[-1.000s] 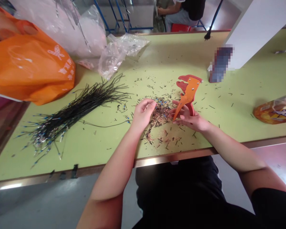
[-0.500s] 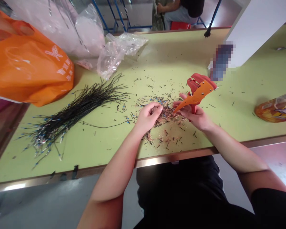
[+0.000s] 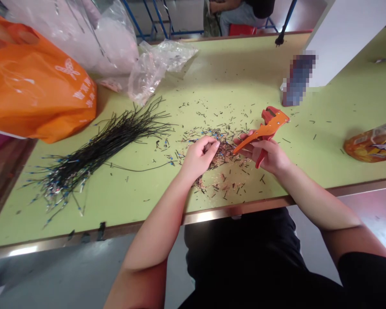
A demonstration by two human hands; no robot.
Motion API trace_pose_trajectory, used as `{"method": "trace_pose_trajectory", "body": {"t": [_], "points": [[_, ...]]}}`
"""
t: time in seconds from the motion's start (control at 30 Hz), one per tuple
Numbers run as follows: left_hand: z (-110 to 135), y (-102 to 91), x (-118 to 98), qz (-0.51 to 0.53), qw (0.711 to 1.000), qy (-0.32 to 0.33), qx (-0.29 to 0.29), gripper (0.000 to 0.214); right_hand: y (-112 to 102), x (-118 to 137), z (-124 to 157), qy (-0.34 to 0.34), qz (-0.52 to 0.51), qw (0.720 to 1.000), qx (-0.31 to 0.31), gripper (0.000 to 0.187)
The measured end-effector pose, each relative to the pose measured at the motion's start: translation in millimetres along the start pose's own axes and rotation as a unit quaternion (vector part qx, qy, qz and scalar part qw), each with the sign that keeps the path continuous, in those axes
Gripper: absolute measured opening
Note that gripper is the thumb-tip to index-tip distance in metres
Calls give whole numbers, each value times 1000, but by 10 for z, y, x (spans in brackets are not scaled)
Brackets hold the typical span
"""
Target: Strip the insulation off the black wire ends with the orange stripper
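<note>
1. Tipped over and lower than a second ago, the orange-and-red tool (image 3: 273, 124) now slants with its head away to the right; the left grip (image 3: 197, 159) has shifted slightly rightward, toward the right grip (image 3: 272, 156).
2. The right grip is grasping that tool loosely, its handles spread apart. Some finger parts are hidden behind the orange handle, so how each finger bears on it is hard to make out.
3. The left grip has its thumb and fingers drawn together near their tips. I cannot tell whether something thin is pinched there; the curled fingers are largely covered by the hand itself.
4. Between the two grips lies a pile of cuttings (image 3: 225, 150), dark, coppery and blue bits, partly covered by the left grip. Single pieces are too small to identify.
5. To the left of the left grip, a bundle of black wires (image 3: 106, 139) rests on the surface (image 3: 161, 201), many ends blue-tipped; the inner strands are hidden by the outer ones. A loose wire (image 3: 141, 171) runs from near the bundle toward the left grip.
6. Beyond the bundle from the left grip, an orange bag (image 3: 41, 92) is cut off by the picture's edge; clear plastic (image 3: 148, 77) lies beside it.
7. Beyond the right grip, a dark object (image 3: 297, 81) is pixelated past recognition. Well to that grip's right, a container (image 3: 362, 143) with orange contents is cut off by the edge.
</note>
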State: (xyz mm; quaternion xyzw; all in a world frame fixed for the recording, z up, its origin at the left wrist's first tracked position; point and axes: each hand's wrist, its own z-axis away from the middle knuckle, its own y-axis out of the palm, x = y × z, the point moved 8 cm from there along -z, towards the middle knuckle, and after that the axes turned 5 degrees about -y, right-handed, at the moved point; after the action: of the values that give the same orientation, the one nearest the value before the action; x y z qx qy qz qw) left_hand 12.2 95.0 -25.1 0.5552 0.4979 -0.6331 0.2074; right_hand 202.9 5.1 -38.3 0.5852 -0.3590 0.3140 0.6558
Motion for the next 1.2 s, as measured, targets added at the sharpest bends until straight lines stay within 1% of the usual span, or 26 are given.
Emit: {"method": "trace_pose_trajectory", "body": {"t": [0.13,0.23,0.3,0.37,0.47,0.53,0.6,0.67,0.77,0.83,0.9,0.97,1.1,1.2], "points": [[11,18,-16,-38,999,6,5,21,12,19,-12,-19,10,1000,11,27],[18,33,-23,-57,998,10,13,19,-32,-8,-25,-30,57,998,11,32],[17,40,-29,-70,997,12,16,16,-84,-21,-34,-39,99,994,-9,30],[15,45,-39,-85,996,17,19,15,-125,6,-36,-61,125,989,-40,23],[17,43,-62,-99,995,28,16,15,-129,82,-23,-92,102,988,-77,21],[23,40,-72,-110,993,30,14,16,-118,123,-10,-95,70,989,-89,23],[29,37,-73,-127,991,27,13,17,-112,151,5,-89,46,990,-95,30],[33,35,-71,-143,989,23,10,17,-88,140,16,-67,29,994,-81,38],[29,29,-65,-152,988,22,1,17,-2,42,31,-13,15,999,-26,47],[21,29,-57,-152,988,19,-2,18,66,-52,45,24,14,1000,12,46],[15,30,-52,-151,988,17,-3,18,111,-126,53,43,18,998,35,39],[15,30,-52,-152,988,19,-3,17,127,-156,51,38,32,998,41,31],[28,35,-61,-159,987,26,0,18,87,-69,40,-21,61,998,11,17],[41,58,-74,-164,986,26,8,18,54,25,34,-57,70,996,-2,23]]}}
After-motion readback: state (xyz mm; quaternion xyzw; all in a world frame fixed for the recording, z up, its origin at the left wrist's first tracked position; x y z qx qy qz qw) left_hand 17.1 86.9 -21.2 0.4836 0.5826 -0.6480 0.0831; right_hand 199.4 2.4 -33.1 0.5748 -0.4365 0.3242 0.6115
